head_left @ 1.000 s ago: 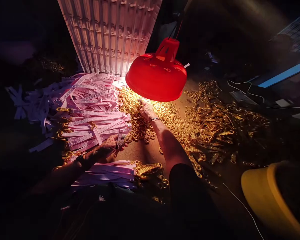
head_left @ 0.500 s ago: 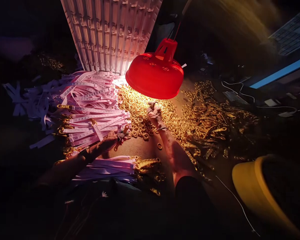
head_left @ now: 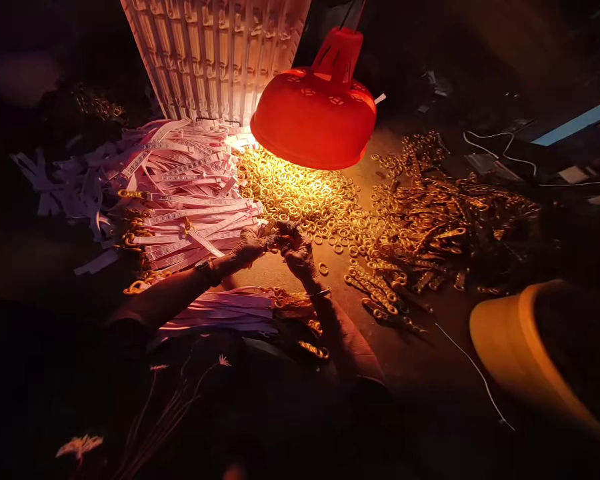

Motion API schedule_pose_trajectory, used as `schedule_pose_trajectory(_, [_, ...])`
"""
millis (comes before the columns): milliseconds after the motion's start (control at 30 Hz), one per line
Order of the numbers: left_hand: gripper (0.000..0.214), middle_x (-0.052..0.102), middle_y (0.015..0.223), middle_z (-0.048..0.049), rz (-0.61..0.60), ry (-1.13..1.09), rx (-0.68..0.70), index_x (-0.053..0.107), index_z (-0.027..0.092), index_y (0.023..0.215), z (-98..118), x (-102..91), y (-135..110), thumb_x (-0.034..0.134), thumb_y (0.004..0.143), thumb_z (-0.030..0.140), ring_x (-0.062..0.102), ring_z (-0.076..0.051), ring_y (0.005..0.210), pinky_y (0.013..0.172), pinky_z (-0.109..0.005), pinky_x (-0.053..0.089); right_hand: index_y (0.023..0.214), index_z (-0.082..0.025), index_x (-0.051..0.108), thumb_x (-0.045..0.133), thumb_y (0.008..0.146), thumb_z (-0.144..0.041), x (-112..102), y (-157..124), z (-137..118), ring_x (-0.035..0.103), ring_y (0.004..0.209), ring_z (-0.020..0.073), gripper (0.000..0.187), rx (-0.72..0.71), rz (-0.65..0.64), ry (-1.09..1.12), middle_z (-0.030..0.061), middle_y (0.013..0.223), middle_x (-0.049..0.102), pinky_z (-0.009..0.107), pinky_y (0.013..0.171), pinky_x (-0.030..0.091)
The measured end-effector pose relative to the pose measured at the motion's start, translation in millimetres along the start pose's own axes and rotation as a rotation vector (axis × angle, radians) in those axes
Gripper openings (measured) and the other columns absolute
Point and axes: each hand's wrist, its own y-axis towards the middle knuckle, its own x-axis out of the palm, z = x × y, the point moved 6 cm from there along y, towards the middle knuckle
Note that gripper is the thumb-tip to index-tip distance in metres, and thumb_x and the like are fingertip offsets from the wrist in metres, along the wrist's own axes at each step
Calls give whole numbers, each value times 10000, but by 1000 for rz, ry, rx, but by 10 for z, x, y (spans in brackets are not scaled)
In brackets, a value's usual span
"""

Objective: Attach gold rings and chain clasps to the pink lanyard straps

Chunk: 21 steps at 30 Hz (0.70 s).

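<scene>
My left hand (head_left: 249,247) and my right hand (head_left: 295,248) meet in front of me, fingers pinched together over a small gold piece, probably a ring; the piece is too small to make out. My left hand lies against the end of a pile of pink-white strips (head_left: 190,200). A heap of gold rings (head_left: 300,193) glows just beyond my hands under the lamp. A bundle of strips with gold ends (head_left: 230,310) lies below my wrists.
A red lamp shade (head_left: 316,120) hangs low over the rings. Gold clasps and chains (head_left: 445,227) spread to the right. A yellow tub (head_left: 525,347) stands at the right front. A white ribbed panel (head_left: 215,53) leans at the back. Cables (head_left: 500,153) lie far right.
My right hand has drawn back from the ring heap under the lamp and joined my left hand. The view has tilted down a little.
</scene>
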Motion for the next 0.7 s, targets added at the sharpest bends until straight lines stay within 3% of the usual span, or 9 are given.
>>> schedule_pose_trajectory(100, [318, 416, 510, 37, 7, 74, 24, 503, 159, 671, -75, -87, 12, 776, 665, 324, 316, -47, 449, 444, -227, 200, 841, -194, 654, 530, 852, -398, -20, -38, 3, 593, 753, 186, 239, -85, -16, -238, 82, 789, 667, 328, 774, 482])
schedule_pose_trajectory(200, [336, 427, 535, 33, -27, 97, 21, 496, 166, 669, -119, -158, -17, 766, 682, 366, 323, -52, 465, 448, -222, 225, 707, -188, 603, 530, 860, -414, -40, -24, 23, 533, 655, 156, 283, -96, -24, -371, 65, 683, 619, 304, 712, 456])
schedule_pose_trajectory(300, [335, 492, 573, 19, 1, 84, -26, 557, 156, 733, -135, -240, -65, 744, 706, 432, 348, -49, 458, 437, -206, 245, 769, -186, 609, 520, 862, -474, -87, 4, 87, 549, 653, 148, 316, -1, 8, -226, 51, 692, 622, 287, 668, 477])
schedule_pose_trajectory(467, [323, 478, 517, 27, 41, 124, -180, 557, 149, 688, -150, -287, -126, 752, 672, 407, 328, -45, 389, 372, -200, 198, 832, -189, 571, 526, 821, -569, -67, -7, 347, 594, 581, 130, 382, 288, -45, 129, 31, 689, 624, 228, 481, 490])
schedule_pose_trajectory(600, [281, 578, 585, -23, 67, 104, -153, 609, 123, 727, -62, -211, -175, 733, 684, 371, 473, -77, 469, 445, -201, 338, 780, -197, 508, 563, 794, -498, -38, -35, 400, 575, 512, 124, 306, 317, -10, 158, 15, 629, 596, 230, 430, 487])
schedule_pose_trajectory(700, [299, 627, 651, -51, 56, 106, -52, 617, 122, 700, 23, -141, -230, 738, 680, 394, 474, -74, 504, 496, -211, 378, 766, -203, 484, 565, 789, -453, 5, -64, 294, 563, 492, 117, 264, 289, 22, 136, 21, 665, 604, 231, 408, 473])
